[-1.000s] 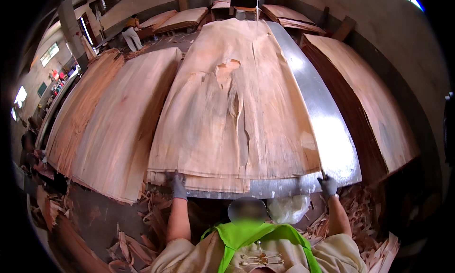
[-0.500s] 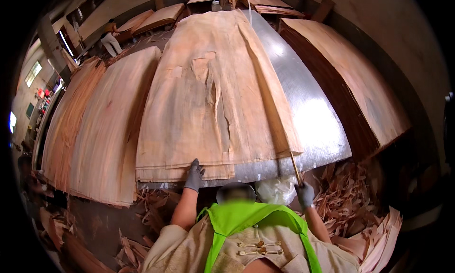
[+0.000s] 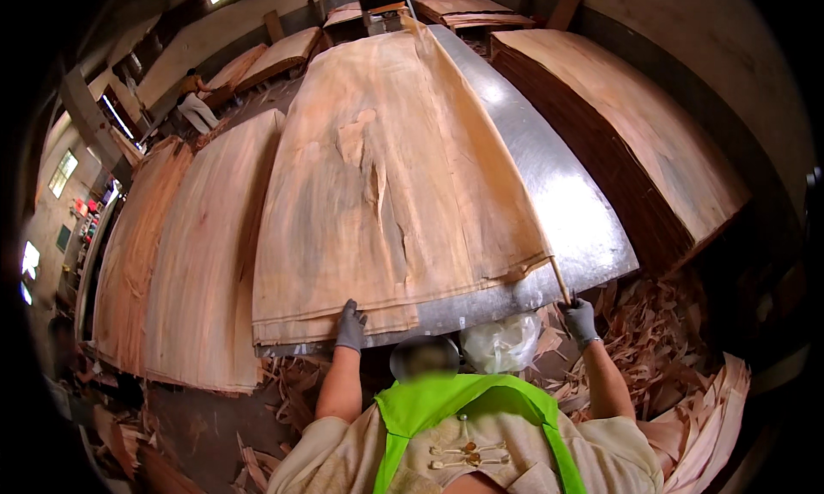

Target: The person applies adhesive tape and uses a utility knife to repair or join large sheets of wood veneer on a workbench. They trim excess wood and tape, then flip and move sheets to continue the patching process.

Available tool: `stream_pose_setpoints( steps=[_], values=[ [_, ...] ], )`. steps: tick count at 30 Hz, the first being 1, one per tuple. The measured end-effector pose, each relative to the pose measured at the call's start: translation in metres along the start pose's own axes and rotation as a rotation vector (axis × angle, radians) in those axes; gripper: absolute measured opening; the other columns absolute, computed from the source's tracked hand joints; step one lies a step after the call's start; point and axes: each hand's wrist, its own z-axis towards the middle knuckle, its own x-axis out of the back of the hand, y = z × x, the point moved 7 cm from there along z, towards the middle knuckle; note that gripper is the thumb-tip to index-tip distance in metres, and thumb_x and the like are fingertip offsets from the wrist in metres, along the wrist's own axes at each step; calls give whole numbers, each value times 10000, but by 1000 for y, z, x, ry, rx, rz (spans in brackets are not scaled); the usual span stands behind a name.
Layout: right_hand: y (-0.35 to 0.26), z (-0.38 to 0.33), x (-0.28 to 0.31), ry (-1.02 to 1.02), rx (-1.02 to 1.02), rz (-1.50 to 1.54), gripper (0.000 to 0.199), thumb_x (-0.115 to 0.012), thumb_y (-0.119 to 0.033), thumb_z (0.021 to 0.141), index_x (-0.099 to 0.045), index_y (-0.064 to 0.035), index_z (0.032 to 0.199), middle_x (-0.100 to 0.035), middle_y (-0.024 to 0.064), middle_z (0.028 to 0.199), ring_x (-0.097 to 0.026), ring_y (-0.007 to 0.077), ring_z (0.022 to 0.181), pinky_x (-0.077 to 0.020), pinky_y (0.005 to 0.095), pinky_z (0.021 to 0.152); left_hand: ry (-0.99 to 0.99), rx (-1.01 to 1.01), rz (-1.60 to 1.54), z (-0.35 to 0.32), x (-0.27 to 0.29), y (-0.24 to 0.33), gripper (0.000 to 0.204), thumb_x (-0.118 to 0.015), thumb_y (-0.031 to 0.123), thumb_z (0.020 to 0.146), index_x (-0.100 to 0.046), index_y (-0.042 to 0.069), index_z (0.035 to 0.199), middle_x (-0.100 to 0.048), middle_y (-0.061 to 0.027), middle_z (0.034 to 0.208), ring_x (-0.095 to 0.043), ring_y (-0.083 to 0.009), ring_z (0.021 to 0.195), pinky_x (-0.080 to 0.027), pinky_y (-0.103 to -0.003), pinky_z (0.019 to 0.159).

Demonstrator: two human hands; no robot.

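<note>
A large pale wood veneer sheet [image 3: 343, 228], with a ragged split and a patch in its middle, lies over other sheets on a shiny metal-topped table [image 3: 575, 211]. My left hand [image 3: 350, 326], in a grey glove, rests at the sheets' near edge, fingers stretched forward and thumb apart. At the near right corner my gloved right hand [image 3: 581, 321] is closed round the end of a thin wooden stick [image 3: 560, 279]. The stick reaches the veneer's right edge; I cannot see how far it runs beyond there.
Veneer stacks stand to the left [image 3: 206, 254] and right [image 3: 627, 125]. A clear plastic bag [image 3: 502, 343] hangs by the table's near edge. Veneer scraps [image 3: 648, 327] litter the floor. A person [image 3: 196, 103] bends over a far stack.
My right hand has moved forward and to the right with the stick. The veneer's right side has shifted, and its long ridge there looks flatter. My left hand stays at the near edge.
</note>
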Motion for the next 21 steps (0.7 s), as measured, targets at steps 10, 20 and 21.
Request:
stream_pose_setpoints(
  steps=[10,20,21],
  values=[
    [111,32,134,95,4,-219,176,-713,-111,773,-645,34,847,-590,58,657,-476,127,601,-426,310,571,100,-89,44,-2,-10,2,342,-659,270,837,-603,118,1139,-520,0,899,-489,-123,781,-478,-297,705],
    [199,-84,268,205,-196,-469,181,-701,-140,744,-667,3,850,-666,133,735,-595,222,618,-462,330,605,-1,-55,99,13,10,6,545,-569,350,890,-436,114,1364,-473,-31,1329,-442,-186,1168,-350,-345,1002],
    [201,-108,266,214,-206,-476,181,-700,-140,741,-668,3,847,-663,136,735,-597,233,619,-465,332,605,-15,-55,107,10,12,2,570,-571,360,888,-414,113,1378,-440,-42,1360,-418,-195,1198,-337,-350,1014]
  ],
)
